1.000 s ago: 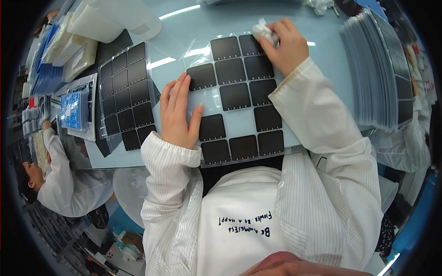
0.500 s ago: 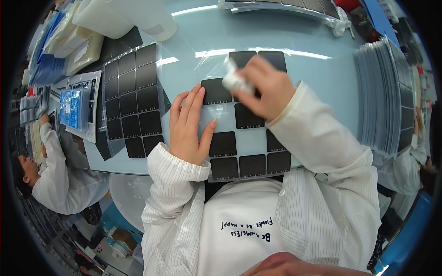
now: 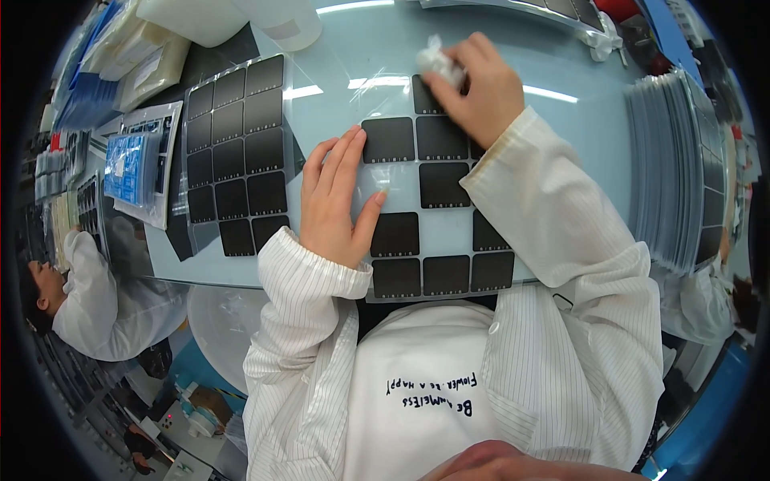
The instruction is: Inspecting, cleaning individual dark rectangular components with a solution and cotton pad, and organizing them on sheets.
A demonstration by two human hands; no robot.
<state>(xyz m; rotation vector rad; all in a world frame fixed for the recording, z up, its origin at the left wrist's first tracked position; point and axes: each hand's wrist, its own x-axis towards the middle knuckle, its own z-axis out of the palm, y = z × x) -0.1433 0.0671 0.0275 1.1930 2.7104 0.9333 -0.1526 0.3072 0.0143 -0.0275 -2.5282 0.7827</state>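
In front of me lies a clear sheet bearing black rounded squares (image 3: 446, 185), with bare gaps between some of them. My left hand (image 3: 333, 200) rests flat on the sheet's left side, fingers stretched out and thumb apart. At the sheet's far end my right hand (image 3: 487, 90) grips a crumpled white wipe (image 3: 439, 62), its fingers closed around it. Part of the wipe and the far right squares are hidden by that hand and its sleeve.
A similar sheet of black squares (image 3: 238, 120) lies to the left, beside a blue packet (image 3: 127, 168). A tall stack of sheets (image 3: 662, 164) stands at the right. White rolls (image 3: 293, 24) stand far left. Another person (image 3: 96, 313) sits at the left.
My right hand has moved away from me with the wipe, to the sheet's far end. My left hand keeps its place on the sheet. The whole view has shifted slightly.
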